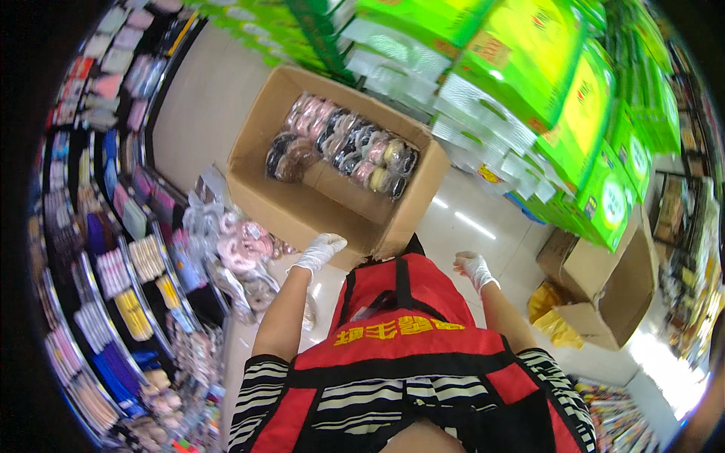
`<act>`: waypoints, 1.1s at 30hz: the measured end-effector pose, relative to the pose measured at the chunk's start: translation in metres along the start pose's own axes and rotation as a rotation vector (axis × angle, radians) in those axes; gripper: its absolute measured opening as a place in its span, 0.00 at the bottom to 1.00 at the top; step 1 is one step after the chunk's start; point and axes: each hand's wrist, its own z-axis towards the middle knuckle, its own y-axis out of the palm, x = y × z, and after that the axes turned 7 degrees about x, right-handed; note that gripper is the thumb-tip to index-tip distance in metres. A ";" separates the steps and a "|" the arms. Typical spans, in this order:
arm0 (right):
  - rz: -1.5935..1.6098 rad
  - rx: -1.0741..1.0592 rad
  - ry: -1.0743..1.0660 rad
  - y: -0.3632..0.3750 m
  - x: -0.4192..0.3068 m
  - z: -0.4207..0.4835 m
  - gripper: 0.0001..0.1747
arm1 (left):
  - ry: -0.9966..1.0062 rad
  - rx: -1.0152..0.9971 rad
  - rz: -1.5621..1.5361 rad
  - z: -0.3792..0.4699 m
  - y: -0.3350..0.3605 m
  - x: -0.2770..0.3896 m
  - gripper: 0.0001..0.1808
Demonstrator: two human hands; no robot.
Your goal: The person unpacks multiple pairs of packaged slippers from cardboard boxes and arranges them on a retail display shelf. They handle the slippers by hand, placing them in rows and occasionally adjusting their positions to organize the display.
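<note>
My left hand, in a white glove, is at the near edge of a large open cardboard box; its fingers are curled there, and whether they grip the edge is unclear. Inside the box lie rows of plastic-wrapped fuzzy slippers in pink, black, grey and yellow, with a brown pair at the left. My right hand, gloved too, hangs over the floor right of the box, fingers loosely bent and holding nothing. Between my forearms is a red apron with black trim and yellow writing.
Wrapped slippers lie heaped on the floor left of the box. Shelves of folded textiles curve along the left. Green tissue packs are stacked at the upper right. Another open cardboard box stands at right, beside yellow plastic.
</note>
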 end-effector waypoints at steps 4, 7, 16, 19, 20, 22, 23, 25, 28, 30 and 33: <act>-0.055 -0.110 -0.162 0.038 -0.067 0.010 0.19 | -0.025 0.046 -0.051 0.006 0.011 -0.033 0.18; -0.231 -0.219 -0.292 0.068 -0.126 0.029 0.19 | -0.059 0.111 -0.135 0.016 0.017 -0.044 0.17; 0.101 -0.156 -0.198 0.155 -0.196 0.101 0.33 | -0.019 0.219 -0.194 0.079 0.005 -0.052 0.17; 0.233 -0.035 -0.027 0.190 -0.199 0.145 0.38 | -0.004 0.266 -0.119 0.132 -0.006 -0.052 0.21; 0.262 0.013 0.016 0.202 -0.195 0.163 0.38 | 0.029 0.283 -0.049 0.154 -0.009 -0.053 0.22; 0.367 0.059 0.087 0.225 -0.186 0.207 0.32 | 0.058 0.274 0.069 0.205 -0.014 -0.054 0.26; 0.334 0.161 0.072 0.240 -0.178 0.230 0.27 | 0.106 0.324 0.095 0.232 -0.015 -0.055 0.27; 0.538 0.261 0.108 0.262 -0.161 0.275 0.27 | 0.121 0.388 0.181 0.279 -0.010 -0.059 0.28; 0.567 0.327 0.179 0.276 -0.146 0.332 0.28 | 0.216 0.406 0.180 0.352 -0.005 -0.063 0.34; 0.489 0.324 0.152 0.282 -0.142 0.350 0.30 | 0.334 0.490 0.242 0.390 -0.004 -0.069 0.37; 0.458 0.379 0.090 0.277 -0.145 0.355 0.39 | 0.348 0.487 0.294 0.433 0.000 -0.071 0.46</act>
